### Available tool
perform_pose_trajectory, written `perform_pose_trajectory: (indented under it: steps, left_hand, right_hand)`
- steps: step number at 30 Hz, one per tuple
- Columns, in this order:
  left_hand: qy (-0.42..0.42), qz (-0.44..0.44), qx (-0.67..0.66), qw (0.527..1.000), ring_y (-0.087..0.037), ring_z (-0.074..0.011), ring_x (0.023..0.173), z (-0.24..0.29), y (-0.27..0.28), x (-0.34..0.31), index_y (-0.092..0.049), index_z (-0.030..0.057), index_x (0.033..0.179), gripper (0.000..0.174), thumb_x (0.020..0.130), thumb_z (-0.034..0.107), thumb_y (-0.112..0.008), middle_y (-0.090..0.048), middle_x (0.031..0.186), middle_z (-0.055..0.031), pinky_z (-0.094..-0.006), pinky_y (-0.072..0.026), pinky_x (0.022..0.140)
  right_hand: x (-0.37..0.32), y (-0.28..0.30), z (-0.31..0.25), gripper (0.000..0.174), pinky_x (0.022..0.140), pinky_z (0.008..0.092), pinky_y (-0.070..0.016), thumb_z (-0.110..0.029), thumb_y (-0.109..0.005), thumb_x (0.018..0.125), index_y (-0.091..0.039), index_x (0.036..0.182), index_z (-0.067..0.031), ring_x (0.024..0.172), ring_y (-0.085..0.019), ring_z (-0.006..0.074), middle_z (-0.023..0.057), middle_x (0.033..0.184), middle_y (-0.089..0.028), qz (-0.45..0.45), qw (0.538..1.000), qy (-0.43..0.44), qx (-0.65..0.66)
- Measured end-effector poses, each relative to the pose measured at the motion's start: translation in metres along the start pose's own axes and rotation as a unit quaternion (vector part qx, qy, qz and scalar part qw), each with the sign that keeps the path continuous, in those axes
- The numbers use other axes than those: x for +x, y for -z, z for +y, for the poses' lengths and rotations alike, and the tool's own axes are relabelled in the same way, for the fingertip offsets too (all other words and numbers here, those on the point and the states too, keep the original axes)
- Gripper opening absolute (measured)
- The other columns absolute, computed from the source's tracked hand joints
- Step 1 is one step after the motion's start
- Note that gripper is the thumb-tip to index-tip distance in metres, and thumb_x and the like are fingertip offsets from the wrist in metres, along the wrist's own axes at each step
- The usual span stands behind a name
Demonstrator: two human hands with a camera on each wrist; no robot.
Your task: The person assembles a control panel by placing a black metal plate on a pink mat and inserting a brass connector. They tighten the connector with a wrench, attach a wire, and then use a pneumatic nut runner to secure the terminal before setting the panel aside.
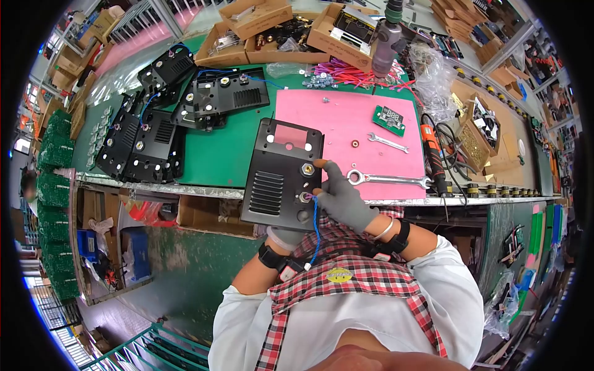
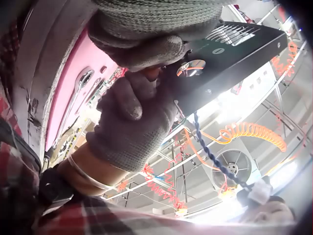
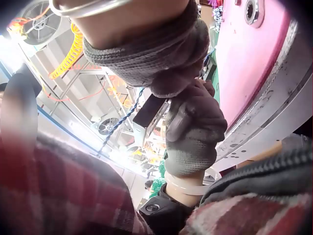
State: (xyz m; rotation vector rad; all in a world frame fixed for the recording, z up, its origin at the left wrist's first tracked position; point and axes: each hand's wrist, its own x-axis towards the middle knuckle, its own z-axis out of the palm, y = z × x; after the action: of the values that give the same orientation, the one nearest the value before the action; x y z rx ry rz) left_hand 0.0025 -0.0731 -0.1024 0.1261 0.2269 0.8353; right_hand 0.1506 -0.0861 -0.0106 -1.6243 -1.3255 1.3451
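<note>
A black metal panel (image 1: 289,185) with louvre slots, round holes and brass-centred fittings (image 1: 307,169) is tilted up at the bench's front edge. My gloved left hand (image 1: 286,237) holds its lower end from beneath, mostly hidden by the panel in the head view. On the panel's right edge, my gloved right hand (image 1: 343,198) grips with curled fingers, its index fingertip beside the upper fitting and thumb near the lower one. A twisted blue wire (image 1: 318,232) hangs from the lower fitting and ends in a white connector (image 1: 307,266). Both hands (image 2: 132,117) come close together under the panel in the left wrist view.
On the pink mat (image 1: 309,105) lie a large wrench (image 1: 396,179), a smaller wrench (image 1: 388,143) and a green circuit board (image 1: 388,120). Similar black panels (image 1: 250,97) are piled at left. A power screwdriver (image 1: 385,46) hangs overhead; an orange-handled tool (image 1: 430,145) lies right.
</note>
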Motion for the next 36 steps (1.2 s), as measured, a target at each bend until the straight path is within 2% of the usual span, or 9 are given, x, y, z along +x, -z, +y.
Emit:
perform_pose_trajectory:
  steps: [6,8,10,13,16,19,20,30,36]
  left_hand:
    - [0.012,0.037,-0.05,0.998,-0.055,-0.018,0.096,-0.012,0.014,0.004,-0.042,0.0051,0.12,0.033,0.091,0.019,-0.047,-0.054,0.105,-0.0097,-0.0302,-0.0476,0.084]
    - [-0.012,0.059,0.191,0.98,-0.055,-0.0171,0.092,-0.021,0.027,0.0,-0.042,0.0054,0.118,0.03,0.091,0.018,-0.045,-0.054,0.102,-0.0081,-0.029,-0.0482,0.079]
    - [0.038,0.024,0.03,0.999,-0.054,-0.0145,0.079,-0.023,0.035,0.004,-0.046,0.0054,0.107,0.019,0.09,0.015,-0.045,-0.052,0.09,-0.0052,-0.0268,-0.0479,0.068]
    - [0.102,0.01,0.1,0.99,-0.051,-0.0131,0.069,-0.02,0.03,-0.002,-0.048,0.0064,0.096,0.012,0.088,0.016,-0.046,-0.05,0.08,-0.0028,-0.0262,-0.0469,0.061]
    - [0.106,0.11,-0.04,0.987,-0.048,-0.0109,0.059,-0.023,0.027,0.001,-0.049,0.0083,0.086,0.009,0.086,0.018,-0.05,-0.046,0.069,-0.0009,-0.0226,-0.0427,0.049]
    - [0.093,0.035,-0.058,0.993,-0.044,-0.0091,0.05,-0.024,0.003,0.004,-0.047,0.0104,0.076,0.014,0.086,0.02,-0.05,-0.042,0.062,0.0002,-0.0191,-0.0339,0.036]
    - [0.076,0.119,-0.051,0.989,-0.035,-0.0059,0.041,-0.026,-0.011,0.005,-0.044,0.0127,0.069,0.02,0.086,0.019,-0.051,-0.037,0.056,0.0015,-0.0174,-0.0242,0.029]
    - [0.098,0.073,-0.076,0.99,-0.027,-0.0041,0.037,-0.024,-0.001,0.006,-0.042,0.0141,0.066,0.022,0.084,0.017,-0.053,-0.032,0.052,0.0044,-0.0183,-0.0224,0.029]
    - [0.109,-0.029,-0.06,0.992,-0.038,-0.0089,0.05,-0.022,0.011,0.008,-0.045,0.0121,0.07,0.018,0.084,0.02,-0.053,-0.037,0.06,0.002,-0.0206,-0.0312,0.039]
  right_hand:
    - [-0.003,0.007,0.004,0.052,0.06,0.0399,-0.0452,-0.016,-0.051,0.079,-0.029,0.125,-0.0063,0.064,-0.061,0.0308,0.0154,0.063,-0.059,-0.02,0.997,-0.041,-0.068]
    - [-0.004,0.01,0.005,0.052,0.061,0.0404,-0.0456,-0.018,-0.051,0.08,-0.029,0.125,-0.0067,0.065,-0.061,0.0312,0.0153,0.064,-0.059,-0.031,0.995,-0.047,-0.081]
    - [-0.003,0.01,0.013,0.051,0.062,0.0405,-0.0459,-0.02,-0.052,0.08,-0.03,0.124,-0.0072,0.065,-0.061,0.0315,0.0152,0.065,-0.06,-0.038,0.994,-0.042,-0.095]
    - [-0.002,0.009,0.022,0.05,0.062,0.04,-0.0461,-0.021,-0.053,0.081,-0.032,0.124,-0.0072,0.066,-0.061,0.0311,0.0163,0.069,-0.06,-0.053,0.993,-0.041,-0.097]
    - [-0.003,0.017,0.011,0.044,0.06,0.0345,-0.0457,-0.016,-0.053,0.08,-0.04,0.121,-0.0092,0.064,-0.061,0.0275,0.0137,0.07,-0.06,-0.05,0.989,-0.033,-0.137]
    - [0.012,0.051,0.027,0.034,0.063,0.0369,-0.0469,-0.017,-0.055,0.078,-0.05,0.111,-0.007,0.067,-0.06,0.0312,0.0122,0.073,-0.061,0.034,0.972,0.092,-0.215]
    - [0.025,0.066,0.042,0.031,0.066,0.0376,-0.047,-0.016,-0.057,0.077,-0.054,0.106,-0.0061,0.071,-0.06,0.031,0.0122,0.078,-0.062,0.089,0.956,0.12,-0.252]
    - [0.077,0.105,0.08,0.022,0.069,0.0384,-0.0474,-0.017,-0.057,0.079,-0.062,0.099,-0.011,0.082,-0.057,0.028,0.0105,0.083,-0.057,0.097,0.86,0.159,-0.475]
    - [0.07,0.1,0.065,0.018,0.07,0.038,-0.0472,-0.013,-0.058,0.076,-0.063,0.093,-0.0095,0.083,-0.057,0.0274,0.0098,0.084,-0.055,0.08,0.902,0.191,-0.379]
